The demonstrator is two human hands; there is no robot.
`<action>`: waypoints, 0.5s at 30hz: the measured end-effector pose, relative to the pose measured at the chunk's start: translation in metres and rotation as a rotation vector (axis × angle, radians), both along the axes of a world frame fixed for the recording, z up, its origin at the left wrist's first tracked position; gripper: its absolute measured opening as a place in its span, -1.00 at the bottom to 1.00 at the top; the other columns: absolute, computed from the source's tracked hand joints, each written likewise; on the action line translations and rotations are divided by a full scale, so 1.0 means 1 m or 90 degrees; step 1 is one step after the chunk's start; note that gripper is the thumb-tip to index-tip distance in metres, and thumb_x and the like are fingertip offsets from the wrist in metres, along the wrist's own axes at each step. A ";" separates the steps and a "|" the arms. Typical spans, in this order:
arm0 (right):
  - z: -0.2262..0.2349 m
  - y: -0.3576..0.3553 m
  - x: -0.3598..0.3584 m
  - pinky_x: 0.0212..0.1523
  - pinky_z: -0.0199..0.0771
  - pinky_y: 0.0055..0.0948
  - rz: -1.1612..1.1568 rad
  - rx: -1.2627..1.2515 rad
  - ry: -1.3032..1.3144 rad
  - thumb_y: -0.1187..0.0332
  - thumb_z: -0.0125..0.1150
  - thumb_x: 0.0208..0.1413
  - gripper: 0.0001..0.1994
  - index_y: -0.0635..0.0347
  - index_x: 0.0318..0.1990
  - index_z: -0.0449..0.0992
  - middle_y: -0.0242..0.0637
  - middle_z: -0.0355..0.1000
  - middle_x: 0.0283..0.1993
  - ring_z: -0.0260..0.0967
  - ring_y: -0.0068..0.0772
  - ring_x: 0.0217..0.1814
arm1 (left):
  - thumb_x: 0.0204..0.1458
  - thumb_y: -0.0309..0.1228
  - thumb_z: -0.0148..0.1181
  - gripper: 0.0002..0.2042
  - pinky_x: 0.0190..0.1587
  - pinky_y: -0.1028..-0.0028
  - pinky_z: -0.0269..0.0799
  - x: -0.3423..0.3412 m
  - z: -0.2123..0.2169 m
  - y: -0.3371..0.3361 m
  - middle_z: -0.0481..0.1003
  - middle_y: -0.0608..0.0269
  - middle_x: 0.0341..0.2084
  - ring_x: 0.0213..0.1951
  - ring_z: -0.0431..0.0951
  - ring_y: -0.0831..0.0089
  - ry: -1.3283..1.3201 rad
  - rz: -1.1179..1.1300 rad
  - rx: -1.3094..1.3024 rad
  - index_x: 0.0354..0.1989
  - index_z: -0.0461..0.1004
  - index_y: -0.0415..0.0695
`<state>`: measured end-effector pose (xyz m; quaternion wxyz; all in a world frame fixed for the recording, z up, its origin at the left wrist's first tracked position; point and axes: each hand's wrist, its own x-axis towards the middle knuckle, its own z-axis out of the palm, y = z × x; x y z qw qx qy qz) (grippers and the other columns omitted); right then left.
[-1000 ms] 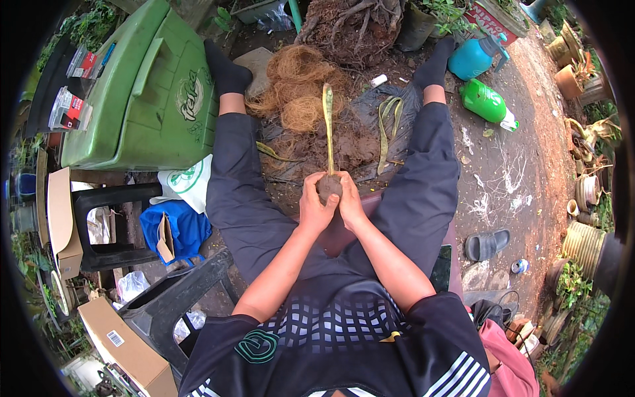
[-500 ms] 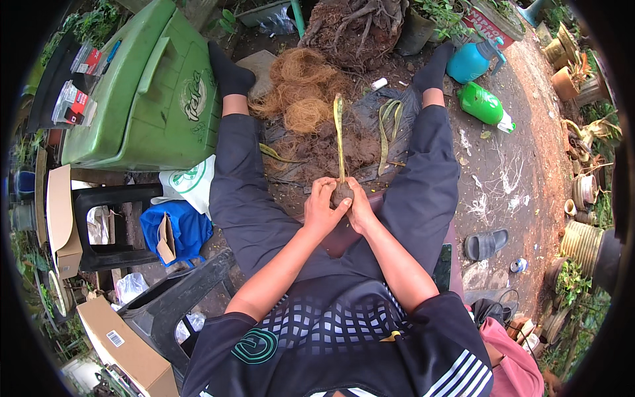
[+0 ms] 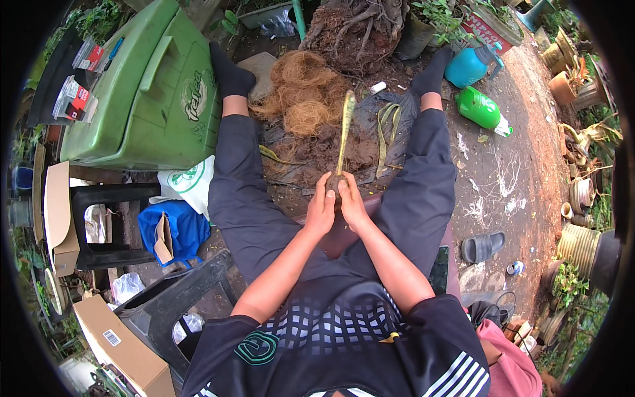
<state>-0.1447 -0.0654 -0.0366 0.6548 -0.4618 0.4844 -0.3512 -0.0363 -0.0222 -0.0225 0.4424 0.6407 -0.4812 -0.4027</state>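
My left hand (image 3: 320, 210) and my right hand (image 3: 352, 204) press from both sides on a brown ball of soil (image 3: 337, 181), between my spread legs. Their palms cover most of the ball. A long green-and-yellow leaf, like a snake plant's (image 3: 345, 129), stands up out of it, leaning slightly right. Just beyond my hands a heap of loose brown soil (image 3: 324, 155) lies on a dark plastic sheet (image 3: 367, 109). Tangled coconut-like fibre (image 3: 305, 86) is piled behind that heap. A few cut striped leaves (image 3: 383, 139) rest on the sheet at its right.
On the left stand a big green cooler box (image 3: 139, 99), a blue bag (image 3: 172, 228) and black plastic stools (image 3: 175, 311). A blue spray bottle (image 3: 466, 65), a green bottle (image 3: 479, 107) and a dark slipper (image 3: 483, 247) are on the right. A large root clump (image 3: 354, 33) sits ahead.
My fingers have straightened and my palms have come together around the soil ball. Ball and leaf have shifted slightly, and the leaf now leans more to the right.
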 end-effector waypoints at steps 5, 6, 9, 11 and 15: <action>0.011 -0.001 -0.001 -0.07 0.41 -0.14 0.025 -0.173 0.132 0.23 -0.12 0.30 -0.67 0.21 0.10 0.32 0.08 0.48 -0.17 0.46 0.12 -0.08 | 0.30 -0.20 -0.22 -0.59 -0.03 0.19 0.39 -0.006 -0.001 -0.001 0.48 -0.12 -0.11 -0.06 0.53 -0.03 0.027 0.029 0.041 0.25 0.14 -0.08; 0.014 -0.001 0.001 -0.09 0.41 -0.12 0.029 -0.172 0.124 0.23 -0.12 0.29 -0.67 0.21 0.09 0.32 0.10 0.48 -0.19 0.46 0.17 -0.10 | 0.30 -0.22 -0.24 -0.61 -0.06 0.20 0.39 -0.005 -0.001 -0.002 0.49 -0.07 -0.15 -0.10 0.55 0.02 0.022 0.038 0.063 0.24 0.15 -0.09; 0.019 0.002 0.001 -0.12 0.41 -0.10 0.040 -0.149 0.132 0.24 -0.14 0.29 -0.68 0.21 0.08 0.33 0.09 0.48 -0.22 0.47 0.18 -0.13 | 0.29 -0.22 -0.24 -0.64 -0.12 0.21 0.40 -0.004 0.001 -0.002 0.50 -0.05 -0.19 -0.15 0.56 0.04 -0.025 0.068 0.026 0.17 0.19 -0.11; 0.021 0.004 0.005 -0.15 0.42 -0.17 0.032 -0.194 0.158 0.24 -0.17 0.31 -0.69 0.20 0.06 0.34 0.03 0.48 -0.27 0.49 0.06 -0.19 | 0.29 -0.24 -0.24 -0.66 -0.16 0.27 0.40 -0.006 0.001 -0.001 0.49 -0.01 -0.23 -0.20 0.56 0.13 -0.051 0.099 0.008 0.14 0.22 -0.11; 0.020 0.007 0.007 -0.18 0.43 -0.19 0.008 -0.249 0.143 0.23 -0.19 0.33 -0.68 0.22 0.05 0.36 0.06 0.48 -0.28 0.50 0.09 -0.20 | 0.28 -0.29 -0.25 -0.70 -0.20 0.36 0.38 -0.008 0.000 0.000 0.46 0.07 -0.33 -0.30 0.51 0.29 -0.045 0.141 0.019 0.09 0.27 -0.13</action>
